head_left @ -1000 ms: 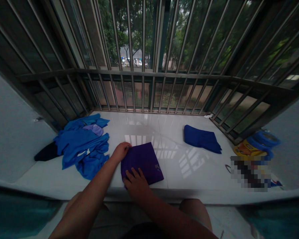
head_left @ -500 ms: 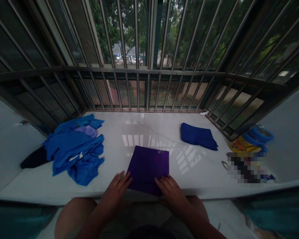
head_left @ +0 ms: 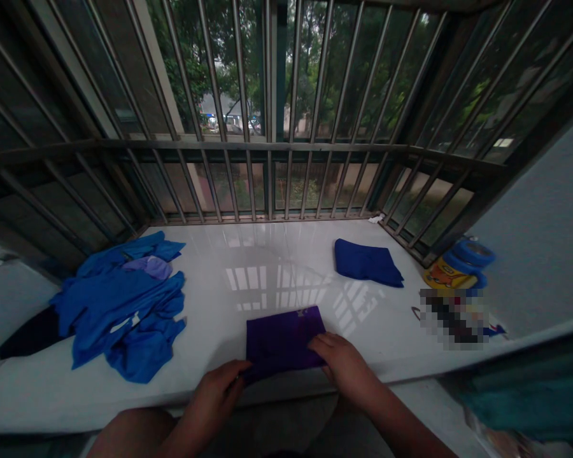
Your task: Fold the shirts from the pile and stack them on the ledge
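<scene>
A folded purple cloth garment lies at the front edge of the white ledge, with a small pale mark near its far edge. My left hand pinches its near left corner between thumb and fingers. At the right side, my right hand grips the cloth, fingers on top and the thumb below. The garment's near edge is lifted slightly at the ledge. Farther back on the right rests a folded dark blue cloth, apart from both hands.
A loose heap of blue clothes covers the left part, with a lilac piece on it and a black cloth beside it. At right stand a yellow and blue container and blurred items. Metal bars line the back.
The purple garment has become shorter from front to back, its near edge folded over. Both hands have closed on its near corners. The view has shifted slightly to the right.
</scene>
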`<state>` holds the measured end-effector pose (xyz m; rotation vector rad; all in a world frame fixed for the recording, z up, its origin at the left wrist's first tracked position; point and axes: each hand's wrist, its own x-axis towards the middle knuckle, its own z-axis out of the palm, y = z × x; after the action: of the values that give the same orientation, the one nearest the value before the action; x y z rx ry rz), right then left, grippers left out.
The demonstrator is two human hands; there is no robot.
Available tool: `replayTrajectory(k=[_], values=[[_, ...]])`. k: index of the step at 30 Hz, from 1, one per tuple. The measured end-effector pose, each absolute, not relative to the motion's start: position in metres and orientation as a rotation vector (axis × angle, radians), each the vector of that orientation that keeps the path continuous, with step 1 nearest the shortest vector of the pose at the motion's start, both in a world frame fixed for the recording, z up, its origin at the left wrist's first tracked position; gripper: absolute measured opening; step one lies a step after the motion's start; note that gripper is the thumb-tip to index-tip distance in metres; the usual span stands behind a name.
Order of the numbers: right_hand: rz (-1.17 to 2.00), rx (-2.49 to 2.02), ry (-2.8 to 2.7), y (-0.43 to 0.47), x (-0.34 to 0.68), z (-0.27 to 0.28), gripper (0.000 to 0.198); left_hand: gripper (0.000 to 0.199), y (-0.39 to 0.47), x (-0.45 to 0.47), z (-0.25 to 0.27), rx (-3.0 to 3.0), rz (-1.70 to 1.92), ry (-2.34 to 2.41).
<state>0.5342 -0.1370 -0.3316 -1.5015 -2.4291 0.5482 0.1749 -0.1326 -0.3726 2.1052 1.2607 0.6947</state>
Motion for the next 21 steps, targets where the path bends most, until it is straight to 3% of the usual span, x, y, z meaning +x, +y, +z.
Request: replayTrajectory(k=[3,6,9,12,14,18,21], values=[[0.551,-1.583,-2.383,-0.113,0.556,-0.297,0.046,0.032,-0.098,0.208,-0.324,1.790,0.457,1.258],[0.358,-1.675,-2.405,-0.073,0.583,-0.266,0.028,0.027,-0.038,0.253,-0.279,1.673,0.291,1.166],[0.102,-1.740,-2.381,-0.028,0.618,-0.232,0.018,0.029,0.029,0.310,-0.245,1.618,0.392,1.160],[-0.119,-1.792,-2.263,0.010,0.657,-0.197,0.024,0.022,0.083,0.374,-0.223,1.614,0.608,1.122],[-0.269,-1.812,-2.157,0.027,0.684,-0.176,0.029,0.013,0.108,0.414,-0.214,1.625,0.756,1.082],[-0.492,-1.817,-1.967,0.044,0.729,-0.159,0.036,0.028,0.127,0.475,-0.217,1.689,0.894,1.001],[-0.538,-1.865,-1.916,0.042,0.751,-0.177,0.037,0.034,0.123,0.498,-0.242,1.781,0.829,0.959]])
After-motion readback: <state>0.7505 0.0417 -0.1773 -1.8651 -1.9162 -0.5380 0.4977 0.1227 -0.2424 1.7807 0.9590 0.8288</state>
